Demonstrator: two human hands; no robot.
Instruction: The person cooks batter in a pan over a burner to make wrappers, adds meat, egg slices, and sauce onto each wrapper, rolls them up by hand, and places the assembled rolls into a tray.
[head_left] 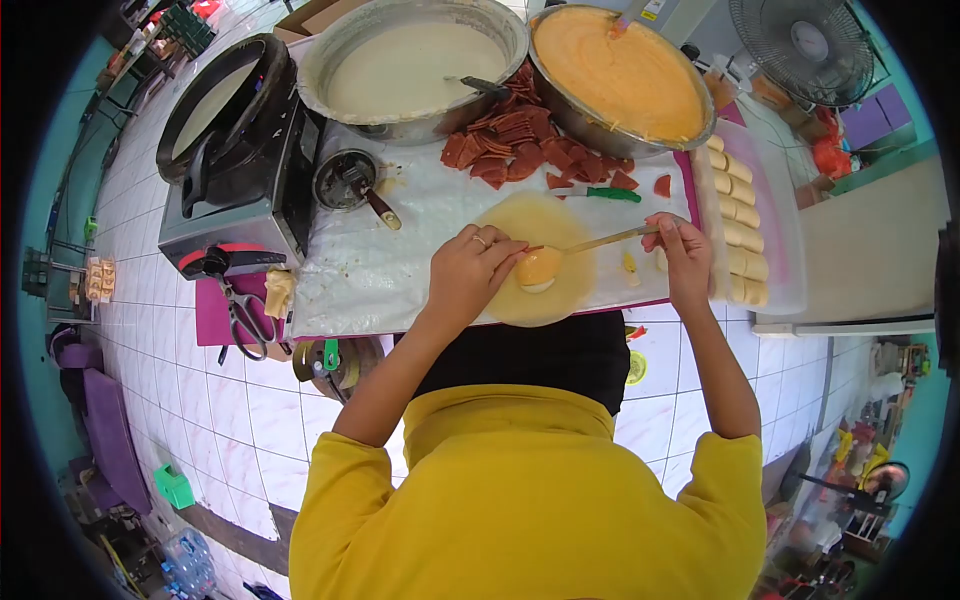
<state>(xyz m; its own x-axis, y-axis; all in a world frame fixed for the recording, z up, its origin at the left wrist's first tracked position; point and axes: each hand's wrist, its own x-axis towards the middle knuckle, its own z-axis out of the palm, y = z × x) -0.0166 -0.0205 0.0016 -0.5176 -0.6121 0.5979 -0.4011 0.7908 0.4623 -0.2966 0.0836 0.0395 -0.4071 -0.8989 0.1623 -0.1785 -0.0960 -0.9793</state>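
Note:
A thin round pale-yellow wrapper [552, 300] lies flat at the front edge of the work surface. On it are an orange filling [541, 266], a white piece [537, 287] showing below it, and a bit of reddish slice by my left fingertips. My left hand [474, 262] is at the wrapper's left side, its fingers together at the filling; what they pinch is mostly hidden. Over on the right, my right hand [679, 252] grips the end of a thin wooden stick [610, 239], whose other end reaches the filling.
Behind stand a pan of pale batter [312, 85] and a bowl of orange mixture [706, 108], with reddish slices [515, 135] between. A green-handled knife [612, 194] lies near. Rolls [742, 235] fill a tray at right; a stove [240, 205] and scissors [243, 315] are left.

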